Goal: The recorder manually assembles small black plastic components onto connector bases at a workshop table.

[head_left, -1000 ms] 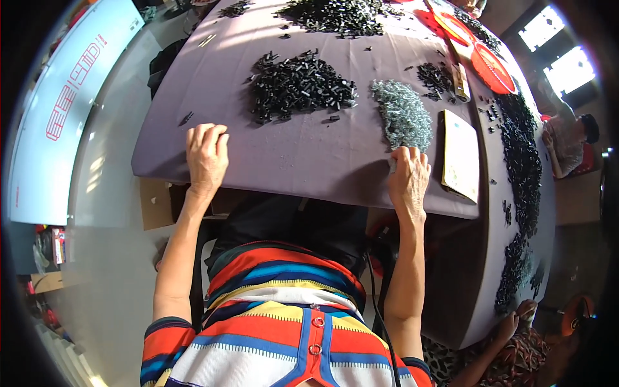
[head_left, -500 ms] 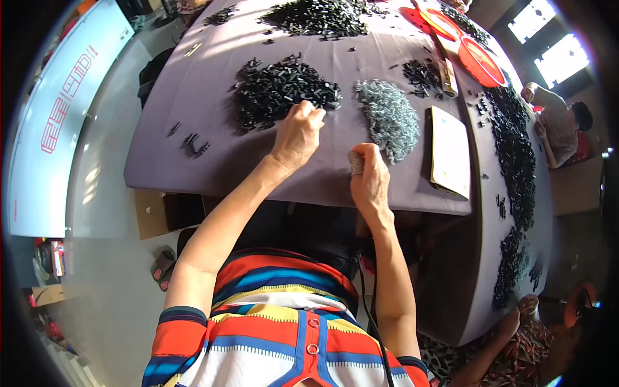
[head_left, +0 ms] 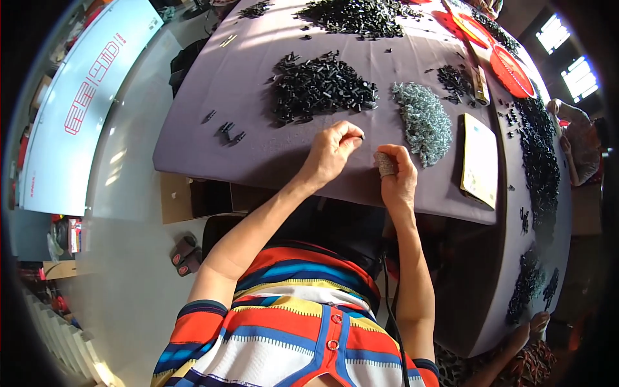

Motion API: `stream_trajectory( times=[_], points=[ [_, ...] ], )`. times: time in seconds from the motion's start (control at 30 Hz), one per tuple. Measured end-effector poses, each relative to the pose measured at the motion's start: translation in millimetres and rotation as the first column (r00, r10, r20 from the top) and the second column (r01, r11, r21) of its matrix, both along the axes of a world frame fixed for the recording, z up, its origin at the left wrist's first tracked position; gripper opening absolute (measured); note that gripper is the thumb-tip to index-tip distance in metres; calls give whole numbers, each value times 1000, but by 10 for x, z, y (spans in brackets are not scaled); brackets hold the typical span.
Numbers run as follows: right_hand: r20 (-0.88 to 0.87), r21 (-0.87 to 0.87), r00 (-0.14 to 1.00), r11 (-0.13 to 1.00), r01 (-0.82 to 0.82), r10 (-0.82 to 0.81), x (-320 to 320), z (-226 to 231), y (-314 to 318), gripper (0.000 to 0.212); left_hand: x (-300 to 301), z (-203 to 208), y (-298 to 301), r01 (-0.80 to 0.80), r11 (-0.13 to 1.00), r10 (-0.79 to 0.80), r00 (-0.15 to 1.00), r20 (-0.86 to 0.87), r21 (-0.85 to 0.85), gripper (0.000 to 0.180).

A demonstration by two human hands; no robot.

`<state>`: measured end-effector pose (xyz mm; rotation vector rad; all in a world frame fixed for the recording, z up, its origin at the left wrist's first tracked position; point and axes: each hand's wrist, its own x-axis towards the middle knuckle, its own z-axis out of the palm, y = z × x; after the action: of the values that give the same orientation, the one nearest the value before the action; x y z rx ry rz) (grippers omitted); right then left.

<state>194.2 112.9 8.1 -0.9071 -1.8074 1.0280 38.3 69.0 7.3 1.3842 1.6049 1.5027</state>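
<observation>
My left hand point(head_left: 330, 155) is pinched closed just in front of a pile of small black pieces point(head_left: 322, 87). A dark tip shows at its fingertips, most likely one of those black pieces. Close to its right, my right hand point(head_left: 398, 180) is curled closed, with a beige wrap point(head_left: 386, 164) around one finger. What the right fingers hold, if anything, is hidden. Beyond the right hand lies a heap of small, shiny silvery pieces point(head_left: 422, 122), too fine to name. The two hands are apart, over the front edge of the purple-grey tablecloth point(head_left: 213, 148).
A cream booklet point(head_left: 479, 161) lies right of the silvery heap. Several loose black pieces point(head_left: 230, 132) are at left. Orange-red baskets point(head_left: 511, 71) stand far right. More black pieces point(head_left: 540, 161) cover the right-hand table, where other people sit. An open cardboard box point(head_left: 177, 198) is below the table.
My left hand has drawn back from the black pile toward my right hand, a dark piece now at its fingertips. The right hand stays curled. The whole view has shifted.
</observation>
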Motion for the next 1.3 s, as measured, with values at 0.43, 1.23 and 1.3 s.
stream_trajectory(
  times=[0.43, 1.23, 1.3],
  points=[
    [-134, -139, 986, 983, -119, 101, -112, 72, -179, 25, 141, 67, -240, -7, 996, 69, 661, 747, -86, 6],
    [125, 116, 992, 993, 8, -23, -154, 232, -313, 16, 67, -26, -363, 117, 991, -5, 560, 829, -72, 6],
    [171, 32, 985, 999, -11, 5, -157, 195, -264, 16, 29, -47, -388, 164, 986, -37, 386, 922, -29, 5]
  ],
)
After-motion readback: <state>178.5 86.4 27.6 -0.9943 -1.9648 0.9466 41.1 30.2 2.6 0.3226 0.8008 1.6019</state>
